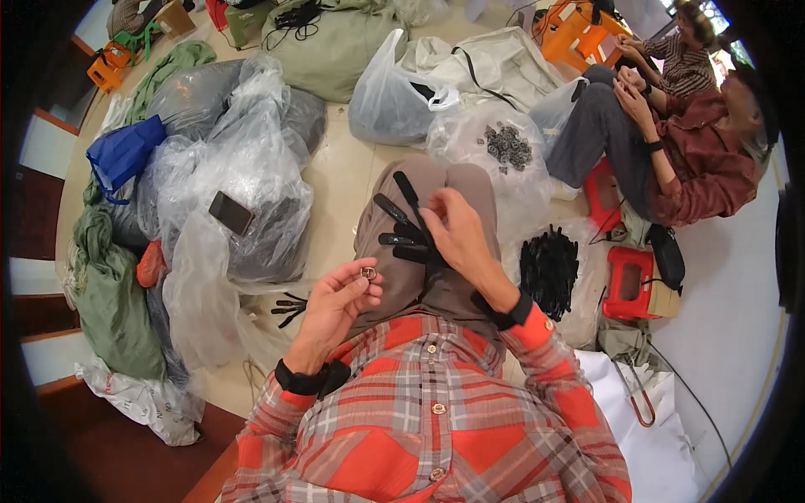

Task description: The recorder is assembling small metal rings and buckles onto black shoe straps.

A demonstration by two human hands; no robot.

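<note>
My left hand is closed, pinching a small metal buckle between thumb and fingertips. Across my lap lie several short black straps, fanned out over brown trousers. My right hand is bent over these straps, its fingers closed at the inner side of one that points up and away. Part of the bundle is hidden beneath that hand. On the floor left of my left hand rests a smaller group of black straps.
A pile of black straps lies on plastic at right. Beyond it, small dark buckles sit on a clear bag. Plastic-wrapped bundles with a phone stand left. Red stools and a seated person are right.
</note>
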